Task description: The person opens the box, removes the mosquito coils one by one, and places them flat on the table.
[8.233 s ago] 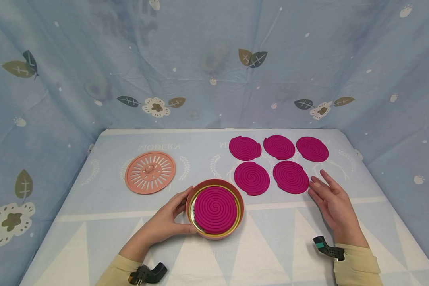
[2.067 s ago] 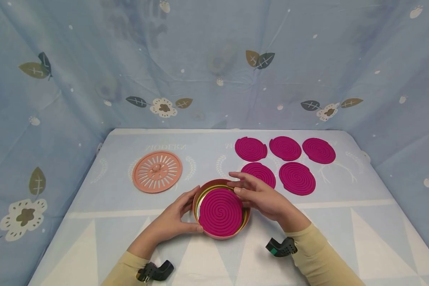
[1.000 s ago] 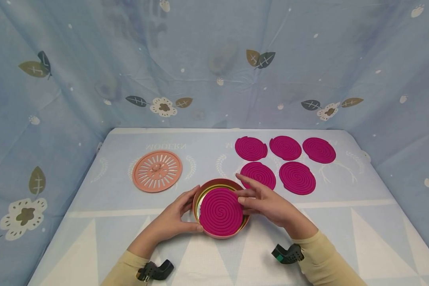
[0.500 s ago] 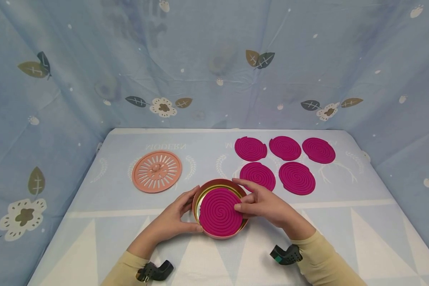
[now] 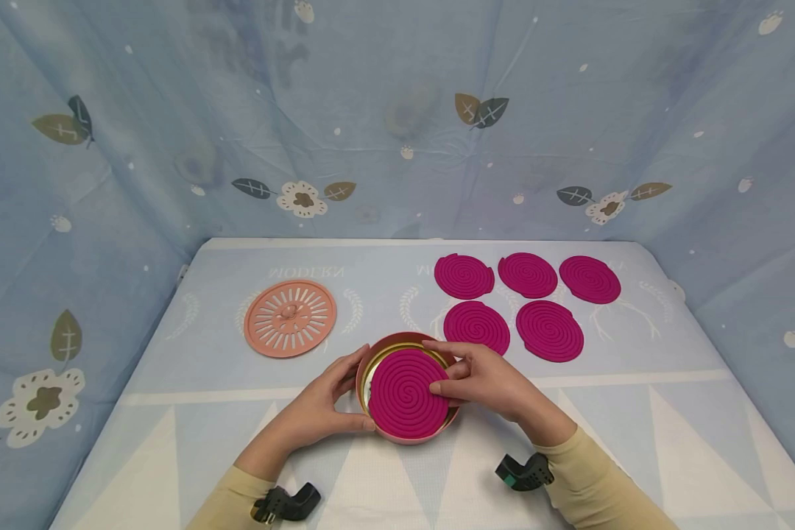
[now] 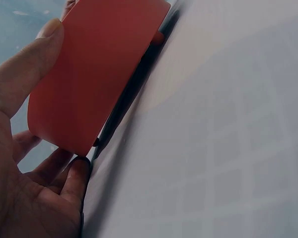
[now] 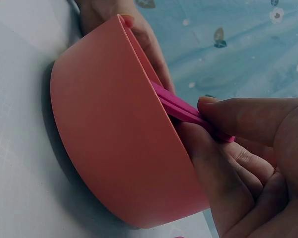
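Blue curtain (image 5: 397, 110) is behind bowl (image 7: 109, 129); table (image 5: 384, 478), pale patterned, is under it. L hand (image 5: 319, 406) at bowl's L side, thumb & fingers partway round the wall, gripping it. R hand (image 5: 486, 383) at bowl's R side, thumb & finger closed in a pinch on edge of pink coil (image 5: 405, 397). Lid (image 5: 291, 329), slotted w/ knob, lies back-L of bowl, apart. Pinched coil's mostly in bowl, tilted, R edge above rim. 5 other coils (image 5: 550, 331) lie flat back-R of bowl. Black wrist cams (image 5: 526, 471): front-L & front-R of bowl.
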The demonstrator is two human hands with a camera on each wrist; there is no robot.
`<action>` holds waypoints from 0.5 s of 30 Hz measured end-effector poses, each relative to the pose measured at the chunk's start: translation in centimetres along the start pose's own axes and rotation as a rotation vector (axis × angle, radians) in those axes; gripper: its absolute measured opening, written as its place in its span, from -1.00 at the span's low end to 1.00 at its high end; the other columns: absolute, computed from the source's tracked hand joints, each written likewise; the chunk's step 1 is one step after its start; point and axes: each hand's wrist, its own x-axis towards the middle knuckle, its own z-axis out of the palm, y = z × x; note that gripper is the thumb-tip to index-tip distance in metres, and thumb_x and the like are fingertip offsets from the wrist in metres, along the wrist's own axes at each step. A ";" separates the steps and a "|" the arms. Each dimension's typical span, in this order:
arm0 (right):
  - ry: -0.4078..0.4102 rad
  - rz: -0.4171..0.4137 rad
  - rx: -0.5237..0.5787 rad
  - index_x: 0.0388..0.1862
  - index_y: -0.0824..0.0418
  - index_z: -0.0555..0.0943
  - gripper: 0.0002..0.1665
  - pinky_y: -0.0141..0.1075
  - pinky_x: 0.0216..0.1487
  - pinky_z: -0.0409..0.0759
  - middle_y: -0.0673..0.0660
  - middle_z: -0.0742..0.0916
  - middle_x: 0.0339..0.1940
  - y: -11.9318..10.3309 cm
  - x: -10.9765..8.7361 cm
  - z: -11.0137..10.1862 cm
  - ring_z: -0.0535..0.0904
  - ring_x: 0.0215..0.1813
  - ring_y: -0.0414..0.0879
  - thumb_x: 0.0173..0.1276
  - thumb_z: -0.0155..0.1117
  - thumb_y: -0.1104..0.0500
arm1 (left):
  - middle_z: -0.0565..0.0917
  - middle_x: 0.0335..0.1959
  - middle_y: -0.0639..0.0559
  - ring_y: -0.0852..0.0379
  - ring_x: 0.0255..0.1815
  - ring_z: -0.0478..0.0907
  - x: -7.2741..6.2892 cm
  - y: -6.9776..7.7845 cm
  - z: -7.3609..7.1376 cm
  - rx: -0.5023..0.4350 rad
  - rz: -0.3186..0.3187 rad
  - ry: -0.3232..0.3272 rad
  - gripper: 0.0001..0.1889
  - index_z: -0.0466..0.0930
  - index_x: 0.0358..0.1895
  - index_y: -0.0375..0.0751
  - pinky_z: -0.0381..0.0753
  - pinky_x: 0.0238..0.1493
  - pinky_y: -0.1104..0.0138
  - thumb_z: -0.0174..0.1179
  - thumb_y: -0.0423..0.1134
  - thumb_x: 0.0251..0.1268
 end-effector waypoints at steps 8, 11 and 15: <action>0.026 -0.020 -0.008 0.35 0.23 0.51 -0.32 -0.11 -0.25 0.79 0.24 0.77 -0.31 0.2 -0.1 0.1 0.75 -0.29 0.07 0.23 0.48 0.26 | 0.22 0.49 0.15 0.12 0.44 0.26 0.0 0.1 0.0 0.009 0.007 0.001 0.18 0.05 0.59 0.00 0.26 0.45 0.38 0.63 -0.10 -0.14; 0.041 -0.032 0.003 0.36 0.25 0.49 -0.30 -0.12 -0.24 0.79 0.24 0.78 -0.28 0.4 -0.1 0.1 0.75 -0.27 0.07 0.24 0.47 0.26 | 0.22 0.49 0.15 0.13 0.45 0.25 0.0 0.0 0.0 0.011 0.009 0.001 0.17 0.04 0.59 -0.01 0.26 0.45 0.38 0.62 -0.11 -0.13; 0.052 -0.036 0.036 0.37 0.26 0.48 -0.30 -0.11 -0.22 0.79 0.25 0.78 -0.25 0.7 -0.1 -0.1 0.75 -0.23 0.09 0.25 0.46 0.27 | 0.20 0.50 0.15 0.14 0.45 0.24 0.0 0.0 0.0 0.011 0.012 0.000 0.17 0.04 0.59 -0.04 0.26 0.45 0.38 0.62 -0.13 -0.12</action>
